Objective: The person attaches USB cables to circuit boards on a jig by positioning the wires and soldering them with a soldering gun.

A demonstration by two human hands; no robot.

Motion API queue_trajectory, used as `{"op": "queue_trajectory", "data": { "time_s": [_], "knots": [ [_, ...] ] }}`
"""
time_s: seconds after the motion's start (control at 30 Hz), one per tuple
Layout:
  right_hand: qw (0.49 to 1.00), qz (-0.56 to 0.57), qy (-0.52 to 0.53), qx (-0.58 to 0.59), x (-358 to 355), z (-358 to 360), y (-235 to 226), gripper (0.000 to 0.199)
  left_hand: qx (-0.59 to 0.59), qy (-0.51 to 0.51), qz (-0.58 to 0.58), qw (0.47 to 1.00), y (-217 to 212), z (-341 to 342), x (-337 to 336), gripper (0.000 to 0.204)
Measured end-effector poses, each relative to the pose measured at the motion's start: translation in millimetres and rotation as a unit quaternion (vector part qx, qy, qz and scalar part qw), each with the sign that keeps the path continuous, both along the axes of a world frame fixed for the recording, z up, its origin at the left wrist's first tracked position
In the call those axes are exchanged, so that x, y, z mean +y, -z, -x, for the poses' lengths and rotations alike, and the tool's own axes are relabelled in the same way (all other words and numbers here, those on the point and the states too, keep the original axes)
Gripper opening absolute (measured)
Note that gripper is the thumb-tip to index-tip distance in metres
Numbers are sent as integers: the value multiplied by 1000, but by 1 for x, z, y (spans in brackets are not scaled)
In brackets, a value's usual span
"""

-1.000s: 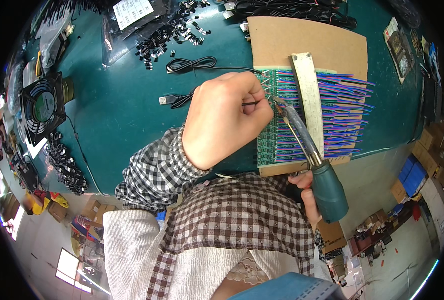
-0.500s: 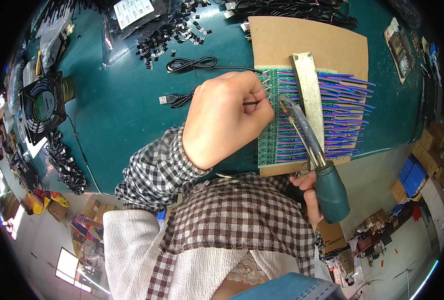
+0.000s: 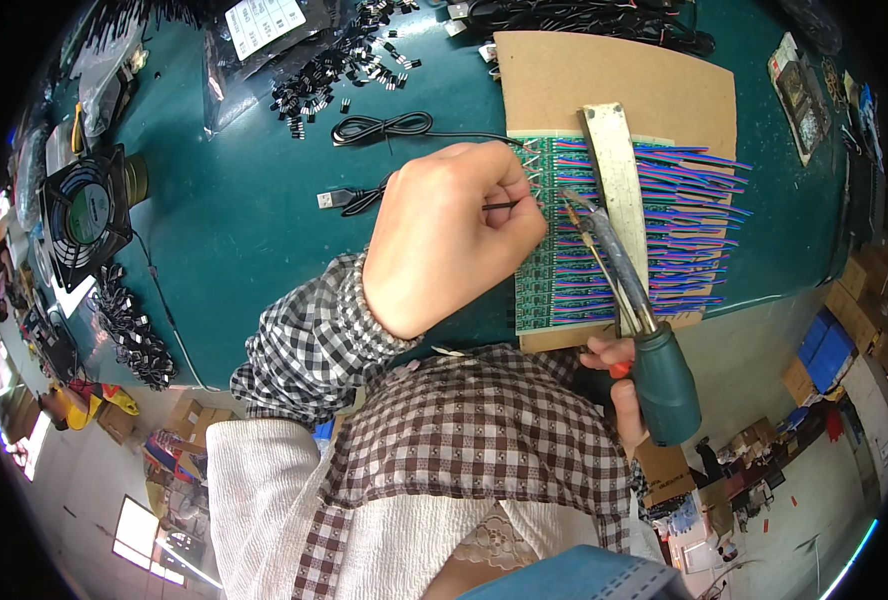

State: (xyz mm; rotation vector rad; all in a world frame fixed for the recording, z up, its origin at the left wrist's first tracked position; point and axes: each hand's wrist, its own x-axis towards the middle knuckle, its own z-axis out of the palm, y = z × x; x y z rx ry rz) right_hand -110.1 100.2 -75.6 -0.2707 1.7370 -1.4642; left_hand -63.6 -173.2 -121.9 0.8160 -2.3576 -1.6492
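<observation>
My left hand [image 3: 454, 240] is closed, pinching the black lead of a USB cable [image 3: 501, 205] at the left edge of a panel of green circuit boards [image 3: 535, 290]. The cable's plug [image 3: 339, 199] lies left of the hand, which hides the stretch between. My right hand [image 3: 627, 412] grips a soldering iron [image 3: 666, 388] with a green handle, only some fingers showing. Its tip, with a thin tube alongside, points at the boards just right of my left fingertips. Whether the tip touches is unclear. A pale metal bar [image 3: 619, 190] lies across the blue, red and black wires [image 3: 689, 235].
Under the panel is a cardboard sheet [image 3: 614, 80]. A coiled black cable [image 3: 389, 127] runs to the panel's top corner. Small black parts [image 3: 339, 75] lie scattered beyond. A fan [image 3: 86, 210] stands at left; bundled cables [image 3: 584, 25] lie at the far side.
The soldering iron has shifted very slightly right, and a red spot now shows by the right fingers. My left hand has hardly moved and still pinches the lead.
</observation>
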Motion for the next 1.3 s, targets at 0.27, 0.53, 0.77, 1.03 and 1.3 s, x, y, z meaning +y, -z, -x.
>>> {"op": "queue_trajectory", "data": {
  "time_s": [0.27,0.53,0.77,1.03,1.3],
  "knots": [
    [999,15,37,-8,-2,-4,-1,48,12,23,13,1000,-3,-4,-1,10],
    [1000,2,5,-12,0,-1,-4,44,33,14,20,999,-2,-3,1,12],
    [999,-1,51,-13,3,-6,0,39,32,2,16,999,0,-3,3,12],
    [997,-27,73,6,3,-9,1,43,28,4,19,999,1,-2,2,13],
    [997,-23,67,16,1,-6,2,42,17,7,14,1000,0,-1,0,13]
  ]
}}
